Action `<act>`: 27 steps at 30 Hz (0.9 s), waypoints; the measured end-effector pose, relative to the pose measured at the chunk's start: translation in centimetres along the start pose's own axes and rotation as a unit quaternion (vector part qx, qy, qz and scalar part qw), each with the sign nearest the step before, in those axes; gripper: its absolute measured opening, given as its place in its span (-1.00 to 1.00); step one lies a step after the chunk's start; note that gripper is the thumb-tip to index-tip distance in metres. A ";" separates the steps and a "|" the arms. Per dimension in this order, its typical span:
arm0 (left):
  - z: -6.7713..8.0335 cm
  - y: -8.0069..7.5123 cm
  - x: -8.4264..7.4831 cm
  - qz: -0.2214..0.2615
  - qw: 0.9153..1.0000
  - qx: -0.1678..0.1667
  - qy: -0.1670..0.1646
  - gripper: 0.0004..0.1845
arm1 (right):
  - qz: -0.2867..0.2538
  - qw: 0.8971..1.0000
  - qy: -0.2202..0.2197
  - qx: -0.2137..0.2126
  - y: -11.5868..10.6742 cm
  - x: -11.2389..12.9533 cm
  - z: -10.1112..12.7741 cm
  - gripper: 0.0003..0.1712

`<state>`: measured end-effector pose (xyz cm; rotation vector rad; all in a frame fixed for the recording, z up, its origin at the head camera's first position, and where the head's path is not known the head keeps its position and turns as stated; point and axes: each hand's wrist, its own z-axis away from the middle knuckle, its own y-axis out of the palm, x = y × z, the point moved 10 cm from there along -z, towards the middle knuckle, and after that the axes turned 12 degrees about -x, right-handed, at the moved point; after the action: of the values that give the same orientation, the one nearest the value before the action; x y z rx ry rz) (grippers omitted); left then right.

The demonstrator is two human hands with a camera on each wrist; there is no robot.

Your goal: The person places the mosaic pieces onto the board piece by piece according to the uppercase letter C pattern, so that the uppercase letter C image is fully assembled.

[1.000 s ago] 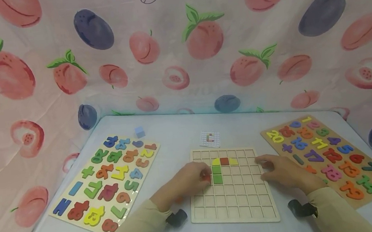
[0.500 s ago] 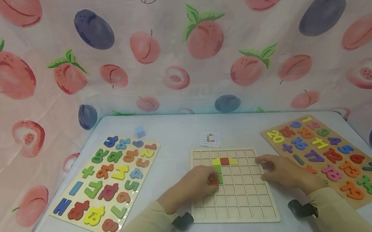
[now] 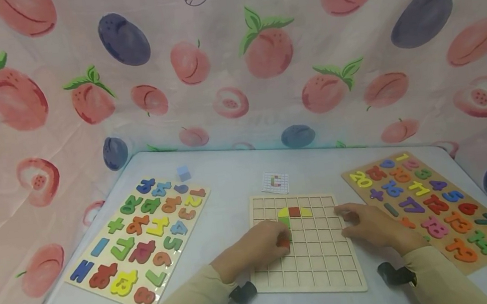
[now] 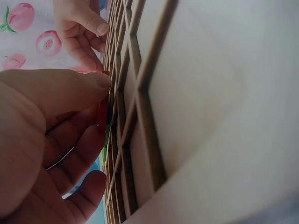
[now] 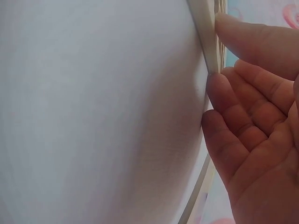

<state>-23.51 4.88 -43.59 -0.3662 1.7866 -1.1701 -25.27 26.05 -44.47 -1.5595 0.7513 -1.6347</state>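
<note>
My left hand [image 3: 260, 245] pinches a small red square tile [image 4: 102, 114] between thumb and fingers, just over the wooden grid board [image 3: 324, 268]. In the left wrist view the tile stands edge-on close to the grid lines. On the board, a yellow curved-corner tile [image 3: 283, 212], a red square [image 3: 294, 212] and another yellow tile [image 3: 306, 212] form a row, with a green tile [image 3: 283, 223] below its left end. My left fingers partly cover the tiles lower down. Along the board's right edge, my right hand [image 3: 369, 223] rests its thumb and fingertips, with fingers loosely bent.
Behind the board lies a pattern card [image 3: 275, 182] showing a coloured C shape. Number puzzle boards flank it, one at left [image 3: 116, 226] and one at right [image 3: 414, 187]. A pale blue cube [image 3: 183, 173] stands at the back left. A fruit-print cloth [image 3: 233, 138] hangs behind the table.
My left hand has moved right and slightly down with the red tile, coming in below the green tiles and covering the lower one. My right hand has stayed at the board's edge.
</note>
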 end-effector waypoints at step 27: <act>-0.1 -0.2 -0.3 -0.017 1.000 -0.011 0.015 -0.80 | 0.002 1.000 0.013 0.002 0.2 -0.2 0.0 -0.28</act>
<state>-23.48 5.03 -43.27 -0.3942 1.8270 -1.1857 -25.24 26.10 -44.72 -1.5352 0.7636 -1.6563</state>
